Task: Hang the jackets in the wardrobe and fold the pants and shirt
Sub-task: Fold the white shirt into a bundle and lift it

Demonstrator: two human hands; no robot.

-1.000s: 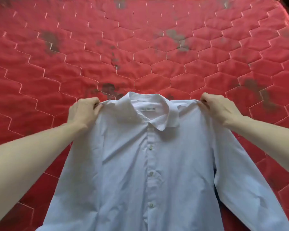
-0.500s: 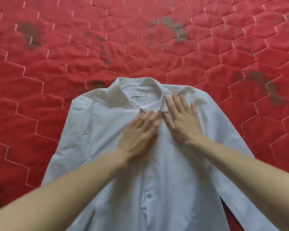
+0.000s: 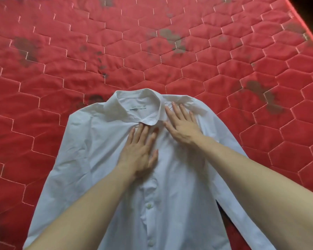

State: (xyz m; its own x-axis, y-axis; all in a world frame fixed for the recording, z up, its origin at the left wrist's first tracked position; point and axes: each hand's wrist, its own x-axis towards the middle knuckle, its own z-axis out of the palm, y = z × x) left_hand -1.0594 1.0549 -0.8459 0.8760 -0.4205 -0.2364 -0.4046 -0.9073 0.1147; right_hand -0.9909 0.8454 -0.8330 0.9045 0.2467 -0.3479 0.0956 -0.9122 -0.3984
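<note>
A white button-up shirt (image 3: 90,148) lies face up and buttoned on the red quilt, collar pointing away from me and sleeves spread down both sides. My left hand (image 3: 140,150) rests flat on the chest just left of the button placket, fingers straight and reaching the collar tips. My right hand (image 3: 182,126) presses flat on the right shoulder area beside the collar, fingers spread. Neither hand grips the cloth. No jackets or pants show in this view.
The red quilted mattress cover (image 3: 152,58) with hexagon stitching and several dark stains fills the view. Its right edge (image 3: 304,24) runs diagonally at the upper right, with dark floor beyond.
Both hands let go of the shirt's shoulders, laid it down and moved onto its chest. Since half a second ago the left hand has slid lower on the chest.
</note>
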